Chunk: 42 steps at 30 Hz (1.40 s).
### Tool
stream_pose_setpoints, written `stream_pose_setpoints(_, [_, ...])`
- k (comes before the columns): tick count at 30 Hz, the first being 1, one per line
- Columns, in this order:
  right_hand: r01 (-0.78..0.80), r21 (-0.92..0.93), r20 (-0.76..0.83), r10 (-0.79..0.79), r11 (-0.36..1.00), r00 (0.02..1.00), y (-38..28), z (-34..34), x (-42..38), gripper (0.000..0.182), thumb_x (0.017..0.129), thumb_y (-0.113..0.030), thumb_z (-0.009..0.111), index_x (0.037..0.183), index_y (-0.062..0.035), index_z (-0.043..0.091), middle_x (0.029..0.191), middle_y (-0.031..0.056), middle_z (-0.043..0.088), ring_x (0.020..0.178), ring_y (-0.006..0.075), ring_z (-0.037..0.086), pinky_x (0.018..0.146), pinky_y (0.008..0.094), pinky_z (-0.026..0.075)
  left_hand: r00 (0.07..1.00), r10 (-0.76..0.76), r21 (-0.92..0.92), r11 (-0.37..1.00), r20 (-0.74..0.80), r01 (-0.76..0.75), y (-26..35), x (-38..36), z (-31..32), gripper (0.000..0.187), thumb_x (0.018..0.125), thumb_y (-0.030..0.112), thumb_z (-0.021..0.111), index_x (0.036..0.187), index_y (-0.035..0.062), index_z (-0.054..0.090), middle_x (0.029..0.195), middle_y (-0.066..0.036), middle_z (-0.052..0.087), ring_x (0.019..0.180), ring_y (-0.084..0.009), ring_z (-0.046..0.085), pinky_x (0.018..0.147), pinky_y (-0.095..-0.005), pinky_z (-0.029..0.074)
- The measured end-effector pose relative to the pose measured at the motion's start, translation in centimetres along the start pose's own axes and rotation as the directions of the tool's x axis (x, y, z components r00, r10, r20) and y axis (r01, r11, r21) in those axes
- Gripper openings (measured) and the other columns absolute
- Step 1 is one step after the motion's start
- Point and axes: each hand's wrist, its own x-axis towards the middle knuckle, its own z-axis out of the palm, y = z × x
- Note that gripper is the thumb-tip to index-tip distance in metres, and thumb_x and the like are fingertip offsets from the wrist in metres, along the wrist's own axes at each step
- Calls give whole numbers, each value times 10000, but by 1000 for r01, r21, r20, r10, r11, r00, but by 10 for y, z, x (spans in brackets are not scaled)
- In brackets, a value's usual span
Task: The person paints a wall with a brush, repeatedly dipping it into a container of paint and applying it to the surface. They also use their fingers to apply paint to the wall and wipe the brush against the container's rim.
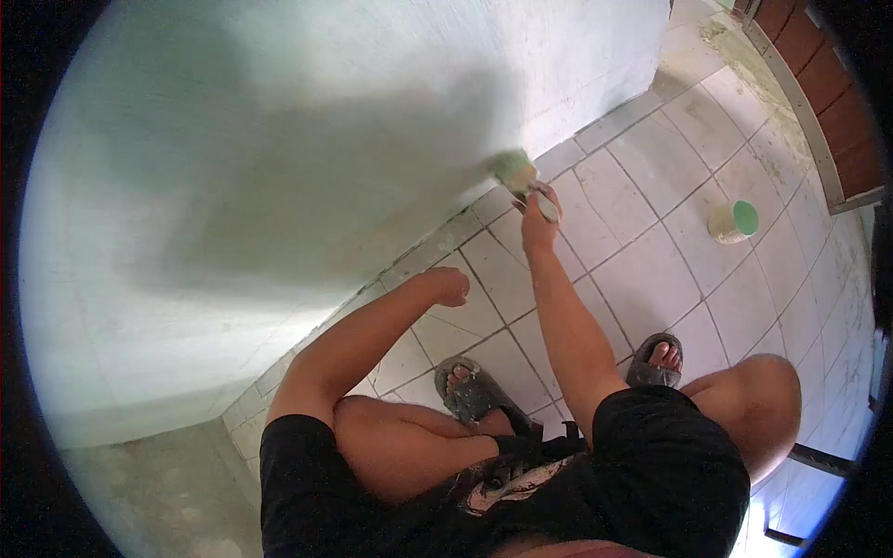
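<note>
My right hand [539,216] is wrapped round the handle of a wide paintbrush [514,170]. The brush's pale green bristles touch the foot of the pale wall [307,149], just above the floor tiles. My left hand [449,286] hangs in front of the wall, lower and to the left of the brush, curled into a fist; I see nothing in it. A small cup [733,223] with a green inside stands on the tiles to the right of my right hand.
White tiles [651,270] with dark joints cover the floor along the wall. My feet, in grey slippers [472,395], rest on them below my hands. A reddish-brown panel with a metal edge [819,88] stands at the upper right. Bare grey floor [167,484] lies at lower left.
</note>
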Motion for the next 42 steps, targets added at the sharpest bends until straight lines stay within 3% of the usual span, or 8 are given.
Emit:
stream_pose_setpoints(5, [-114,-82,-65,109,990,992,-3,-43,-1,169,875,-45,501,1033,-18,552,925,93,598,799,193,632,661,293,544,993,31,23,999,118,-34,26,16,-2,357,807,326,607,1077,94,633,1028,-147,634,995,-346,580,844,-447,477])
stream_pose_setpoints(10, [-102,-352,-53,89,930,995,2,-33,23,164,859,-73,534,1006,-9,567,887,99,603,756,181,627,614,288,544,989,44,53,997,143,-52,25,24,7,364,812,338,601,1077,91,632,1056,-147,624,998,-345,576,839,-440,476])
stream_pose_setpoints(17, [-177,2,-93,177,984,980,-88,48,26,163,844,-64,535,980,20,571,907,113,602,761,189,619,637,294,557,993,121,11,993,-12,-121,13,34,23,239,729,193,568,850,13,669,876,-185,648,821,-350,617,715,-439,489])
stream_pose_setpoints(23, [146,263,-8,-149,954,989,-270,159,-19,173,879,-48,500,1011,32,580,924,109,606,817,184,614,709,312,551,991,99,-3,995,-86,-100,14,29,-1,245,744,218,578,850,20,677,854,-171,654,821,-336,622,722,-435,496])
stream_pose_setpoints(28, [306,437,174,-413,846,894,-312,195,-33,250,905,-90,503,1117,42,490,1034,135,576,893,245,625,746,339,554,998,54,-6,999,16,-54,23,36,7,253,757,241,596,877,34,680,883,-159,658,825,-327,625,734,-431,500])
stream_pose_setpoints(33, [390,107,193,-404,914,894,-180,120,-9,246,902,-73,504,1115,50,501,1033,137,581,906,224,621,766,345,550,987,73,-7,997,141,-73,38,19,3,264,768,243,559,855,30,688,875,-174,656,819,-333,625,728,-434,497])
stream_pose_setpoints(38, [122,-99,50,-117,988,992,-56,16,-19,224,887,-101,541,1078,16,543,1007,120,592,885,206,617,700,316,548,991,123,88,988,56,-128,28,40,11,292,774,268,583,866,9,682,877,-182,653,828,-335,623,732,-434,496])
stream_pose_setpoints(42, [-130,-47,-174,120,990,977,-50,-1,-14,209,871,-123,573,1032,8,558,974,108,597,855,199,614,660,290,539,999,37,52,998,36,-39,52,26,-32,311,762,231,590,921,-27,659,922,-197,645,885,-330,616,758,-437,495])
